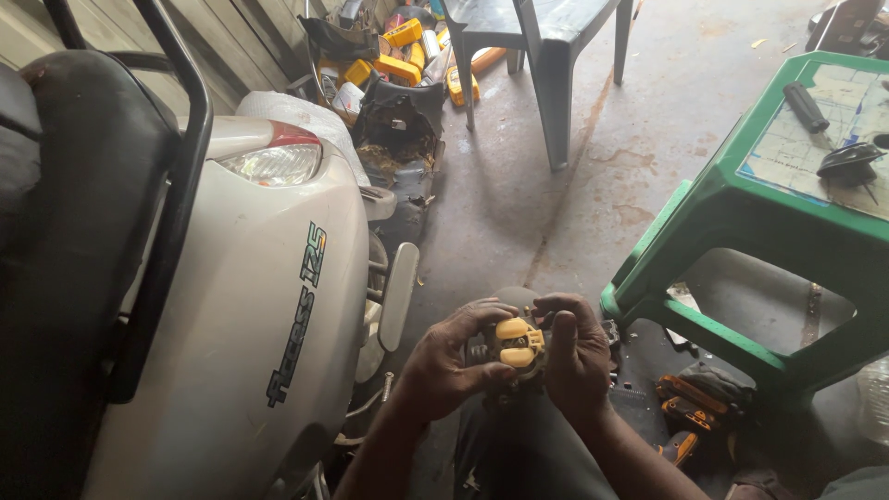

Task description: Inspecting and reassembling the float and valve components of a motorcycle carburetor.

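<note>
Both hands hold one small black part with two yellow push buttons [517,343], a handlebar switch unit, low in the middle of the head view. My left hand [449,359] wraps its left side, thumb against the lower yellow button. My right hand [574,350] grips its right side with fingers curled over the top. The part sits above my lap, over grey trousers [519,454].
A white scooter [269,306] with a black seat and grab rail fills the left. A green plastic stool [741,213] at right carries a black grip [806,106] and a black part. A grey chair [546,56], yellow bottles [398,65] and an orange-black tool [690,398] lie about.
</note>
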